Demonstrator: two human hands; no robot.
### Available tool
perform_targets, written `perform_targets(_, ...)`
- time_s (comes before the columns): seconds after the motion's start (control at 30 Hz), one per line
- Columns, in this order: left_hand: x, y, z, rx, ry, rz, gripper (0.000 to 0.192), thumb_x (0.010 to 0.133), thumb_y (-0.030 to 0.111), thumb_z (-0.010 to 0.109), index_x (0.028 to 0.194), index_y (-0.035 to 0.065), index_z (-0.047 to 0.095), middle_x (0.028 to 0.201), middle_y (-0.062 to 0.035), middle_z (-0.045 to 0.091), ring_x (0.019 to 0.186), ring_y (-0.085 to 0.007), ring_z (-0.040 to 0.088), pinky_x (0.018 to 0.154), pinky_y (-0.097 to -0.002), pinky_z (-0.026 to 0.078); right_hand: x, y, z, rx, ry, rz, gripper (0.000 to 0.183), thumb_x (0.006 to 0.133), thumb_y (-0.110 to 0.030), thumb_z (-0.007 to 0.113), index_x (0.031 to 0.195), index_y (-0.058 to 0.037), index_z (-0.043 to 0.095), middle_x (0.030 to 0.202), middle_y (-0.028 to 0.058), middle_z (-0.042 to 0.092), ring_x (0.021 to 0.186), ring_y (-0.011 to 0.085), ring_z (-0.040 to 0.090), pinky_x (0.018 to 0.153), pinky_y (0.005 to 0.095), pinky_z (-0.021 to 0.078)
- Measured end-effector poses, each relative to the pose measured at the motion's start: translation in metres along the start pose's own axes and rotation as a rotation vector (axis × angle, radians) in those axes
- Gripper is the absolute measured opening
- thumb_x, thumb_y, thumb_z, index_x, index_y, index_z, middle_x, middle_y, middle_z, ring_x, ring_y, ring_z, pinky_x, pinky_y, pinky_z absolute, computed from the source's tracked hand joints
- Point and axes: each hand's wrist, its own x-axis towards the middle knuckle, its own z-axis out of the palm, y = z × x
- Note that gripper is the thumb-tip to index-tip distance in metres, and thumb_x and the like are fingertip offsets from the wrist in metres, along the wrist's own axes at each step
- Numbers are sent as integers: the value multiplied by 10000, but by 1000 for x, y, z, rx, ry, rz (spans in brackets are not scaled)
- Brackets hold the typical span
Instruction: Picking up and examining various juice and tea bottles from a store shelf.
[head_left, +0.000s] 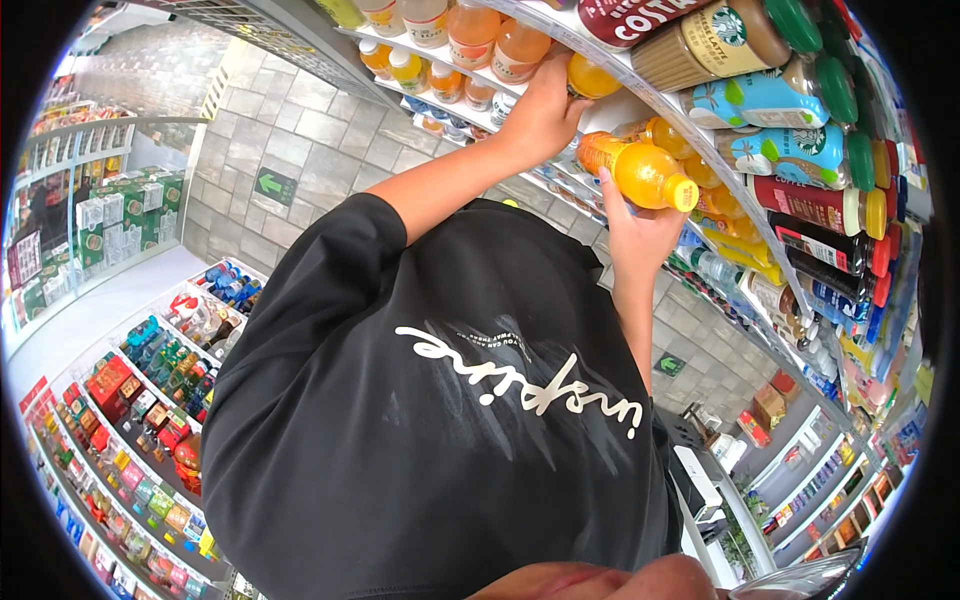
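Note:
My right hand (641, 236) holds a bottle of orange drink (646, 174) with a yellow cap, tilted in front of the shelf. The thumb lies along its side, and the other fingers are mostly hidden behind it. My left hand (544, 112) reaches to the shelf edge, around the side of another orange drink bottle (594, 76). The shelf above hides part of that bottle, and some of my left fingers are out of sight. Several more orange bottles (667, 137) stand on the shelf behind the one in my right hand.
Peach-coloured drink bottles (472, 34) fill the shelf left of my left hand. The shelf edge (675, 112) curves close above both hands, with coffee bottles (757, 105) over it. Grey floor tiles (322, 112) show beyond my left arm; stocked display shelves (150, 420) stand at left.

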Motion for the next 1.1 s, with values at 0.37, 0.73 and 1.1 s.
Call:
perform_targets(0.37,-1,1,-16,-24,-61,-57,722,911,76,711,1471,-77,282,1270,-345,536,1208,-498,554,1033,-493,462,2,-9,15,49,45,31,712,767,-53,899,1352,47,506,1360,135,434,1231,247,581,909,376,631)
perform_targets(0.73,-43,36,-46,138,-88,59,649,889,57,730,1400,-64,349,1335,-297,465,1191,-397,564,1024,-426,479,12,-22,31,0,116,29,700,760,-63,904,1324,81,514,1349,155,429,1224,262,577,861,360,659)
perform_targets(1.1,-39,-5,-20,17,-489,-228,315,944,257,724,979,-41,631,820,-196,691,763,-358,692,709,-429,539,19,-23,55,-409,193,-47,709,720,-200,954,1261,60,577,1223,213,520,1153,341,562,980,446,497)
